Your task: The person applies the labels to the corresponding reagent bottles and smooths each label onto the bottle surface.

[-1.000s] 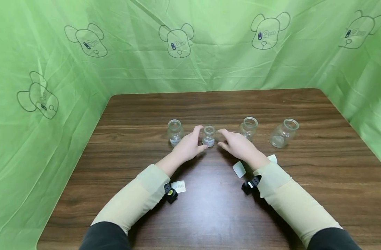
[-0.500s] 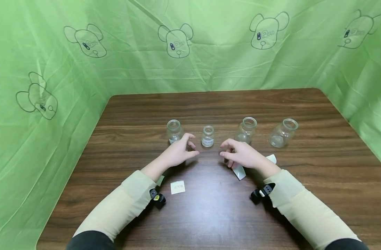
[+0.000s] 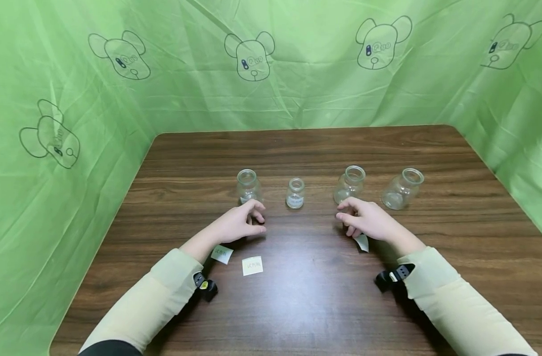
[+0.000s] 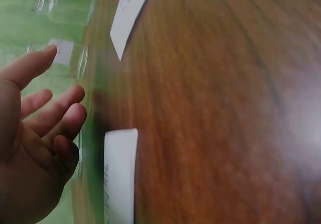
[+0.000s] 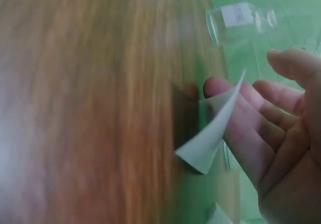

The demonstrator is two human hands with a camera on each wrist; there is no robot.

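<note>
Between the hands a small glass bottle with a white label stands upright. My left hand hovers with loosely bent fingers in front of a larger glass jar, overlapping its base in the head view; it holds nothing. Close by lie two handwritten paper slips, one by the wrist and one to its right. My right hand is relaxed in front of another glass jar. A curled paper slip lies by its fingers, not pinched, partly hidden in the head view.
A further glass jar stands at the right, beyond the right hand. Part of another slip shows low in the right wrist view. The brown wooden table is enclosed by green cloth at the back and sides.
Both hands have drawn back from the small bottle, the left going left and nearer the body, the right going right. The slip by the left wrist has come into view; the bottle stays put.
</note>
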